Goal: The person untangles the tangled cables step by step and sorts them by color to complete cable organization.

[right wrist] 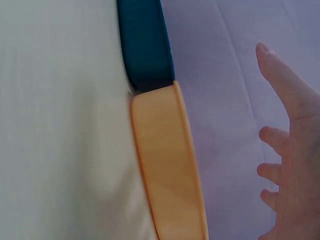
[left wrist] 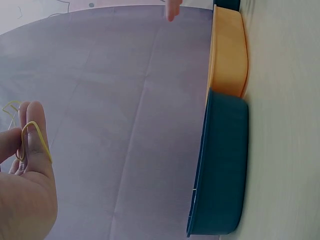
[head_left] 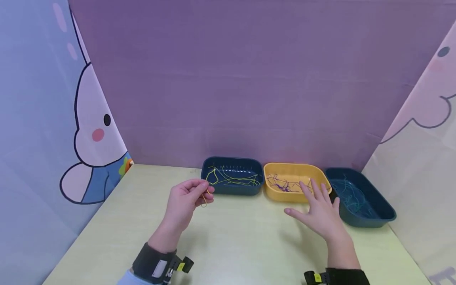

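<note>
Between thumb and fingers my left hand (head_left: 187,200) pinches a yellow string (head_left: 204,201), which loops over the fingers in the left wrist view. That hand is just in front of the left dark teal basket (head_left: 233,190), where several yellow strings (head_left: 235,181) lie. My right hand (head_left: 322,215) is spread with its fingers apart, holding nothing, in front of the yellow basket (head_left: 285,196). Purple strings (head_left: 285,186) lie inside that basket, partly hidden by the fingers. Whether the pinched string joins those in the left basket, I cannot tell.
A second dark teal basket (head_left: 370,221) with teal strings (head_left: 352,198) stands angled at the right. All three baskets line the back of the pale table (head_left: 242,245). Behind them rises a purple backdrop (head_left: 242,79), with printed cloth panels on both sides.
</note>
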### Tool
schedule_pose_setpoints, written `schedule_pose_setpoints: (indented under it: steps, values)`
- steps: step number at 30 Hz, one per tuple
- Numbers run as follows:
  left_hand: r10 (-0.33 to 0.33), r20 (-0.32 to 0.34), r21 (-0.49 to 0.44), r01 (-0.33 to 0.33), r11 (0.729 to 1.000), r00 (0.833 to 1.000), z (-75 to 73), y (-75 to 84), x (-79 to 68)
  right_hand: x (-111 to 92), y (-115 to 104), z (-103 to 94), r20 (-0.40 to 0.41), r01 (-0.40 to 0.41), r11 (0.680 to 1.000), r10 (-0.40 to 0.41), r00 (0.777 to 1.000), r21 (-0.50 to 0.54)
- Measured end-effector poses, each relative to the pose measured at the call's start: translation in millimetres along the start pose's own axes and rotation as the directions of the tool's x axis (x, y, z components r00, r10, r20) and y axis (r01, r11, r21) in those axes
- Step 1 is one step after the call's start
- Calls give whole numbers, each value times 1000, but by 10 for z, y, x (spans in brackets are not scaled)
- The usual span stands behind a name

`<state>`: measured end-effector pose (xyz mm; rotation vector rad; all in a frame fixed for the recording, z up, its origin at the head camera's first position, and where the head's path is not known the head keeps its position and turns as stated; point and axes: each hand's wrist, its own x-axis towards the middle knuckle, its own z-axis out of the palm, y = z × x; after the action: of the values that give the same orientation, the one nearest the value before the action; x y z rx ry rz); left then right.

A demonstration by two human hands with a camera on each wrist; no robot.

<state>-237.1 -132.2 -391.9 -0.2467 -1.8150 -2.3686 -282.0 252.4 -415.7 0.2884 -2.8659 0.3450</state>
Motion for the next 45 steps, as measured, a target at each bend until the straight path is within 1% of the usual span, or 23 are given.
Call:
schedule_pose_setpoints:
  steps: [5, 9, 12, 15, 18, 20, 22, 24, 26, 28, 32, 35, 37, 41, 45]
  values:
    - [4, -3, 25, -3, 1000, 1000, -8, 12, -4, -33, -12, 5, -17, -3, 1000, 3, 1000, -2]
    - [11, 5, 40, -11, 999, 1000, -22, -2, 11, -28, -39, -10, -14, -5, 1000, 6, 1000, 7]
    - [17, 1, 39, -17, 999, 1000, -33, -44, 37, -19, -58, -13, -12, -1, 1000, 1, 1000, 8]
    - [30, 1, 66, -30, 997, 1000, -29, -70, 92, -7, -79, -22, -20, 1, 1000, -1, 1000, 11]
    - [53, 12, 140, -54, 989, 999, 5, -76, 190, -7, -84, -38, -29, -4, 1000, 4, 1000, 18]
    - [67, 19, 207, -70, 976, 998, 30, -81, 272, -15, -79, -46, -27, -11, 1000, 12, 1000, 21]
    - [78, 17, 279, -80, 957, 997, 46, -91, 363, -26, -73, -49, -19, -16, 1000, 16, 1000, 26]
    - [90, 16, 350, -90, 932, 996, 49, -113, 469, -37, -64, -44, -8, -19, 999, 20, 1000, 30]
    - [103, 18, 429, -101, 898, 994, 46, -128, 584, -48, -53, -32, -2, -23, 999, 23, 1000, 29]
    - [132, 39, 517, -133, 845, 990, 43, -147, 701, -57, -39, -19, -1, -26, 999, 26, 1000, 29]
    - [188, 101, 665, -207, 718, 977, 82, -183, 910, -67, -12, -22, 3, -32, 999, 32, 999, 24]
    - [197, 135, 749, -231, 621, 971, 118, -226, 1029, -84, -21, -18, 12, -40, 999, 40, 999, 25]
    - [188, 136, 801, -220, 557, 973, 125, -264, 1098, -93, -38, -5, 17, -41, 999, 41, 999, 27]
    - [138, 113, 882, -163, 443, 984, 115, -337, 1236, -90, -99, 13, 14, -36, 999, 36, 999, 27]
    - [80, 81, 928, -104, 358, 994, 101, -388, 1350, -55, -148, 16, 2, -30, 999, 30, 1000, 21]
